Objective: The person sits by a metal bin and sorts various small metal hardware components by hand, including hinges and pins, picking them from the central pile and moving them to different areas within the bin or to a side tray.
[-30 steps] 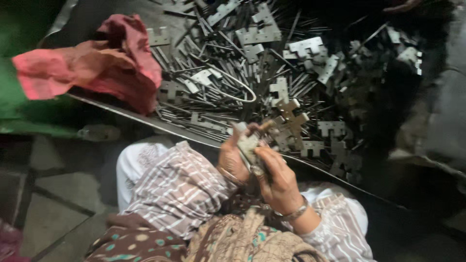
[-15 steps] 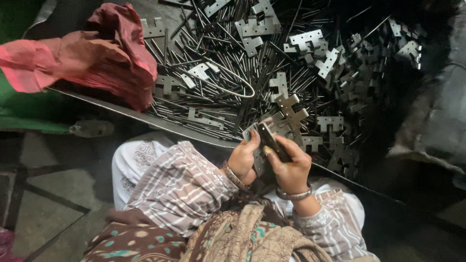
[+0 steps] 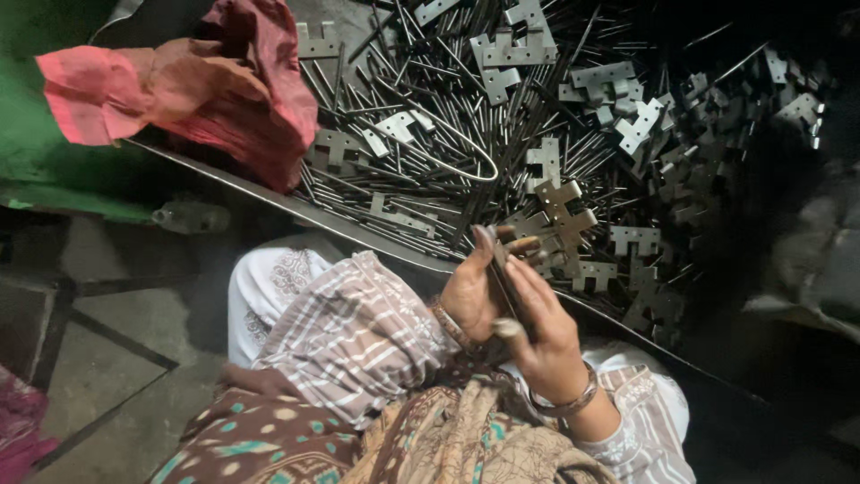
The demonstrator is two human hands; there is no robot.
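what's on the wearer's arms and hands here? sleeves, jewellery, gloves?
No gloves: both hands are bare. The left hand comes out of a loose sleeve striped in brownish-grey and white, with a bangle at the wrist. The right hand has a metal bangle and a pale patterned sleeve.

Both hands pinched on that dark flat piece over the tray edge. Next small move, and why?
Probably steady the dark metal piece before anything else. The left hand and right hand both have a grip on it, upright between the fingers, just over the tray's edge. What sits inside the grip is hidden. Loose pins and notched plates lie within close reach.
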